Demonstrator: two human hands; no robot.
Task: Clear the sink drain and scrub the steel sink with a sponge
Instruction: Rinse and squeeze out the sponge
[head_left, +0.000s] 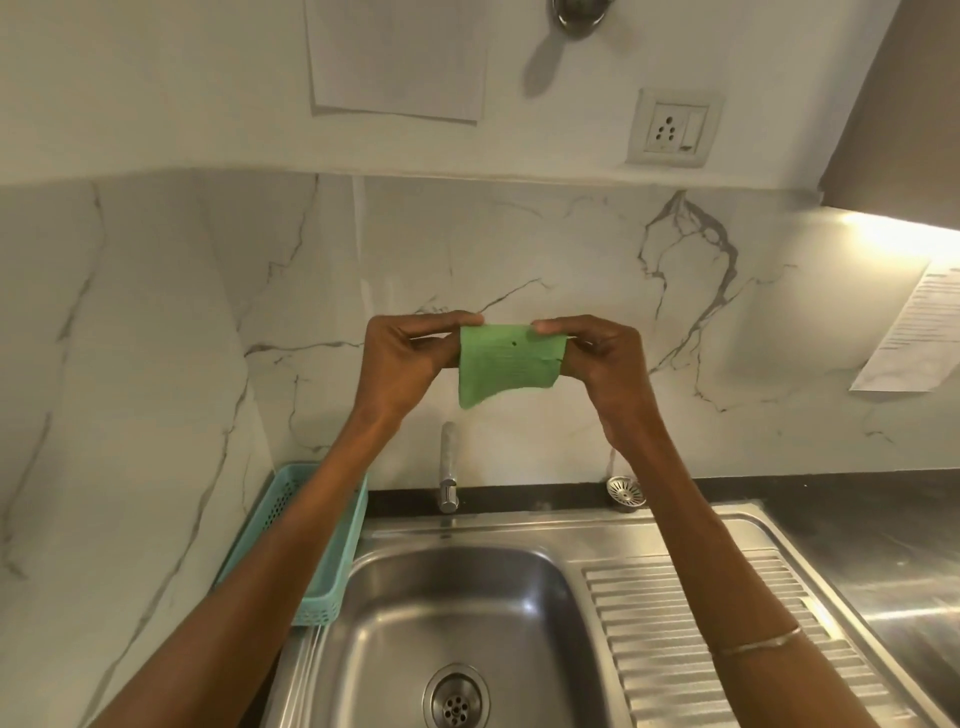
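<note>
I hold a thin green scrub sponge (506, 364) stretched out at chest height in front of the marble backsplash. My left hand (410, 358) pinches its left edge and my right hand (597, 358) pinches its right edge. Far below them lies the steel sink (395, 613), its basin bare and its round drain (456, 699) uncovered near the bottom of the view. A loose metal drain strainer (626, 491) rests on the ledge behind the sink, to the right of the tap (448, 470).
A teal plastic basket (324, 587) sits left of the sink, partly under my left forearm. The ribbed draining board (691, 639) and a steel counter (872, 551) extend to the right. A wall socket (674, 127) and taped papers (919, 332) hang on the wall.
</note>
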